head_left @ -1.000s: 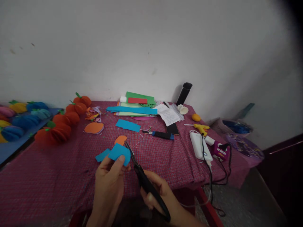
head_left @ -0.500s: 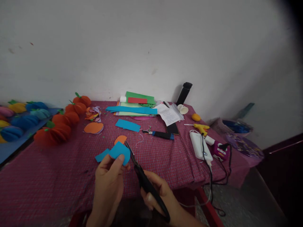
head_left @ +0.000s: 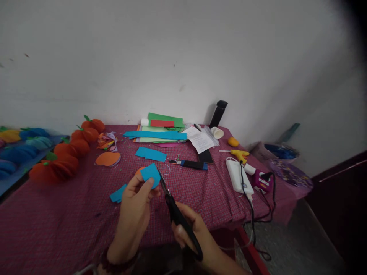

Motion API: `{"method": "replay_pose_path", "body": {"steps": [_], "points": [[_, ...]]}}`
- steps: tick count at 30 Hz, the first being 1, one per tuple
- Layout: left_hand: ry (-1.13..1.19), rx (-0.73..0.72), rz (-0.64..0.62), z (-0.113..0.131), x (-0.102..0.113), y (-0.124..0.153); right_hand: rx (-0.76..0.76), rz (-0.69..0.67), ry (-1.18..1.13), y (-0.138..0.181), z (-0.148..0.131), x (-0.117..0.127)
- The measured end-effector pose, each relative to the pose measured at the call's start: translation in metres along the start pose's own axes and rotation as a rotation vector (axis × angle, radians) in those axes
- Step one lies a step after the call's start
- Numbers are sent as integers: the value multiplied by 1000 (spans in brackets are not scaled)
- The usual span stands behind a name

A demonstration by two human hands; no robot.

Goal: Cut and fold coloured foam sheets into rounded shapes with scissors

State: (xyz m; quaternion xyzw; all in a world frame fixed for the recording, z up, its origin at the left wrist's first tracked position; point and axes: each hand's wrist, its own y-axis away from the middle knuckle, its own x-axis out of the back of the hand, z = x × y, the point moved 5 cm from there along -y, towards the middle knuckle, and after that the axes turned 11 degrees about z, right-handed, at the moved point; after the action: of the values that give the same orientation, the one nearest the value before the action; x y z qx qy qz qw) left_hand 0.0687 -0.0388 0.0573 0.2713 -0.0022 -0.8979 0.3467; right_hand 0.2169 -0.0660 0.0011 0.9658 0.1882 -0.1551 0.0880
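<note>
Pinched between the thumb and fingers of my left hand [head_left: 137, 202] is a blue paper piece [head_left: 150, 174] with a rounded edge. My right hand [head_left: 192, 225] is wrapped round the black handles of a pair of scissors [head_left: 174, 210]. Their blades lie along the right edge of the blue piece; whether they bite into it I cannot tell. An orange paper shape [head_left: 139, 170] shows partly behind the held piece. Left of my left hand lie small blue paper pieces [head_left: 118, 194]. Beyond, a blue paper strip [head_left: 150, 154] lies flat on the checked cloth.
Orange paper pumpkins [head_left: 54, 168] line the left side. Stacked coloured paper [head_left: 160, 135] lies by the wall. Pliers [head_left: 193, 164], a yellow glue gun [head_left: 240, 156], a white power bank [head_left: 239, 177] and a purple plug adapter [head_left: 262, 181] with cables are at right. A black bottle [head_left: 218, 114] stands behind.
My left hand has turned the blue piece, and it sits slightly higher, with the scissors at its right edge. The whole view has shifted a little.
</note>
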Motion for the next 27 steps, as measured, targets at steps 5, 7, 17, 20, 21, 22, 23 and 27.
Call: {"method": "replay_pose_path", "body": {"steps": [5,7,17,20,21,22,23,27], "points": [[9,-32,-54,-1,-5,1,48,-8,-20,1,1,-1],[15,-30,-62,-2,-6,2,63,-15,-33,2,2,-1],[11,94,-43,2,11,5,-17,-220,-51,6,-21,14],[-46,142,-126,3,9,9,-33,-306,24,9,-29,17],[-62,159,-152,2,8,10,-31,-320,43,10,-30,18],[-73,173,-174,1,7,12,-28,-327,54,10,-30,18],[-80,184,-192,0,5,13,-26,-328,55,10,-30,17],[-101,197,-208,-6,4,16,5,-288,30,9,-26,15]]}}
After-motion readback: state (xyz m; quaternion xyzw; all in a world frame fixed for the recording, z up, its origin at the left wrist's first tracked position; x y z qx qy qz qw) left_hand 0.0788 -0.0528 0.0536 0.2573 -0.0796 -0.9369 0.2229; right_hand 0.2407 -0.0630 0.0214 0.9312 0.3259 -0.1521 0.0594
